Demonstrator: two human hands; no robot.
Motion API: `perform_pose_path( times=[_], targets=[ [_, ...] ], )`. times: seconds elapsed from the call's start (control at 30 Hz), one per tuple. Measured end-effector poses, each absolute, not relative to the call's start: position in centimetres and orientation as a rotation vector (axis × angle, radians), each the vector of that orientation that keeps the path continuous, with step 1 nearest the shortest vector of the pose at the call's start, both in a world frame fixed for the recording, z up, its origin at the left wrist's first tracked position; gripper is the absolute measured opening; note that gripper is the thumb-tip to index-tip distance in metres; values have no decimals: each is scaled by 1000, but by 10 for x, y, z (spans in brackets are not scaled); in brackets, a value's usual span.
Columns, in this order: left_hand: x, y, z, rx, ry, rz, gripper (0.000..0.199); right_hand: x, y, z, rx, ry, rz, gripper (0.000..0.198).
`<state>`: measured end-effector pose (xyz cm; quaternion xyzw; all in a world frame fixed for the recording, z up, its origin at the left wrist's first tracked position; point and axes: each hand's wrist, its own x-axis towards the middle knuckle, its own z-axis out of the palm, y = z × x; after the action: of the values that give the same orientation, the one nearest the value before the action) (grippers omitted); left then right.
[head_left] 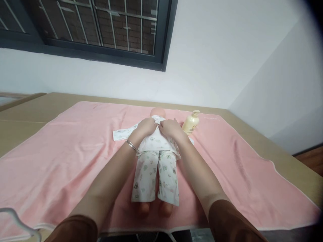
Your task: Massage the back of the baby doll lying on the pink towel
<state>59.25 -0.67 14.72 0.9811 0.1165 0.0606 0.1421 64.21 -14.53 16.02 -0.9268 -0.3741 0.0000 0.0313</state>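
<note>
A baby doll [158, 112] lies on its back on a pink blanket [88, 134], its head toward the wall and its feet toward me. It wears a white printed shirt [157, 143] and matching trousers [145, 174]; both feet stick out of the legs. At the upper chest, my left hand [147, 127] and my right hand [170, 128] meet with fingers pinched on the shirt's front. What the fingertips grip exactly is too small to see. One sleeve is stretched out flat to the left; the other is mostly hidden behind my right hand.
A cream pump bottle [191, 123] stands tilted in view, just right of my right hand. The blanket covers most of a wooden table [242, 126] set against the wall below a barred window [101, 30]. A pale cable [17, 220] curves at the lower left.
</note>
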Motion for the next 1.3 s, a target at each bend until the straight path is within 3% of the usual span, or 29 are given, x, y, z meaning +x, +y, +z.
perform_pose_path(
  times=[0.17,0.3,0.5,0.97,1.13,1.3],
  targets=[
    [594,-9,147,2771,416,250,33,647,-144,157,-2772,-1039,-1,38],
    [605,-3,124,2729,367,338,44,670,-144,135,-2678,-969,5,39],
    [614,5,108,2795,302,341,57,693,-145,110,-2570,-958,83,57],
    [582,-12,161,2875,332,-20,33,642,-148,162,-2828,-1146,111,30],
    [593,-11,140,2873,387,252,46,659,-151,153,-2697,-1079,44,33],
    [604,-7,118,2841,338,302,52,681,-153,130,-2611,-1053,43,44]
  ],
)
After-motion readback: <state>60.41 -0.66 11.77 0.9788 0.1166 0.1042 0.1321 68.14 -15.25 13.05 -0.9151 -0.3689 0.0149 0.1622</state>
